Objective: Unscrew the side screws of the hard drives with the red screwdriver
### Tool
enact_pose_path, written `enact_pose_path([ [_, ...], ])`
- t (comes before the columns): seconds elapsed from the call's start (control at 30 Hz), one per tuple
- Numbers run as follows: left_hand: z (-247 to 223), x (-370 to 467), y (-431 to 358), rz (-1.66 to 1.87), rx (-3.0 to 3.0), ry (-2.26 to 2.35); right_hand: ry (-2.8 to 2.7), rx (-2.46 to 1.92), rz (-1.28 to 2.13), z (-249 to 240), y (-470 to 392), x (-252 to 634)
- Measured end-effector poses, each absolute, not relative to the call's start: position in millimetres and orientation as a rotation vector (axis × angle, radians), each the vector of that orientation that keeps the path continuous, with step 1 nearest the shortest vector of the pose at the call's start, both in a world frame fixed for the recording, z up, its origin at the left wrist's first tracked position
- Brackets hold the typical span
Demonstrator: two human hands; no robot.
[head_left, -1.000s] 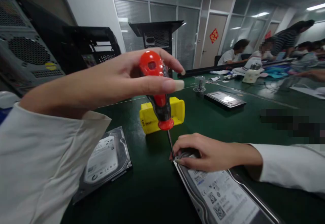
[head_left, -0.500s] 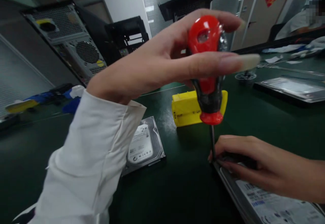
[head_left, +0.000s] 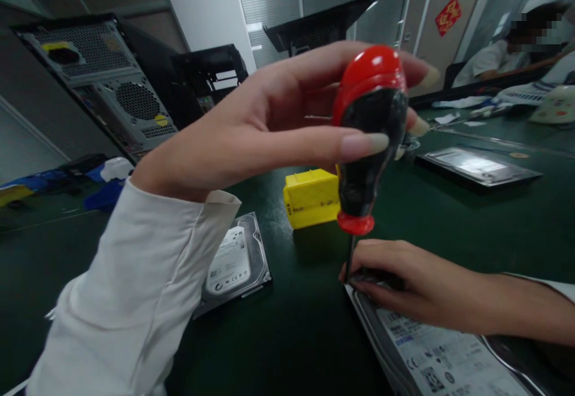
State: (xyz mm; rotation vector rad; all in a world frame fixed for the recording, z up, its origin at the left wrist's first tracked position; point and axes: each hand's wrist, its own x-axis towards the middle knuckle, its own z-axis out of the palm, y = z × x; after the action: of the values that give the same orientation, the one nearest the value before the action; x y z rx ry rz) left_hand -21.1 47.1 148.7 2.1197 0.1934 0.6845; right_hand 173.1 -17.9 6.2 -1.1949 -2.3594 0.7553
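My left hand [head_left: 287,108] is closed around the red and black handle of a screwdriver [head_left: 372,126], thumb on the near side and fingers behind. The screwdriver stands nearly upright, its thin shaft pointing down at the far left corner of a hard drive [head_left: 431,348]. My right hand [head_left: 408,276] grips that same corner, fingers bent beside the shaft and thumb over the drive's top. The exact tip of the screwdriver is hidden by the fingers. A second hard drive [head_left: 231,261] lies label up beneath my left forearm.
A yellow plastic box [head_left: 312,198] sits behind the screwdriver. Another drive [head_left: 476,165] lies at the right on the green table [head_left: 291,336]. Computer cases [head_left: 135,84] stand at the back left. A person in white [head_left: 485,60] sits at the far right.
The screwdriver handle has turned, its black side now facing me instead of the red. My left thumb and fingers have shifted around it. The whole view has swung slightly right.
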Motion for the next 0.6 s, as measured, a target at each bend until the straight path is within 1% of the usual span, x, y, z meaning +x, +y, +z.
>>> enact_pose_path([
  [0.2,145,-15,49,0.75,1.995,0.472,-2.363,-1.199,0.737,5,-21,176],
  [0.4,149,-10,36,0.642,2.0,0.261,-2.36,-1.197,0.724,5,-20,175],
  [0.6,147,-6,31,0.728,2.034,0.332,-2.343,-1.211,0.755,9,-21,174],
])
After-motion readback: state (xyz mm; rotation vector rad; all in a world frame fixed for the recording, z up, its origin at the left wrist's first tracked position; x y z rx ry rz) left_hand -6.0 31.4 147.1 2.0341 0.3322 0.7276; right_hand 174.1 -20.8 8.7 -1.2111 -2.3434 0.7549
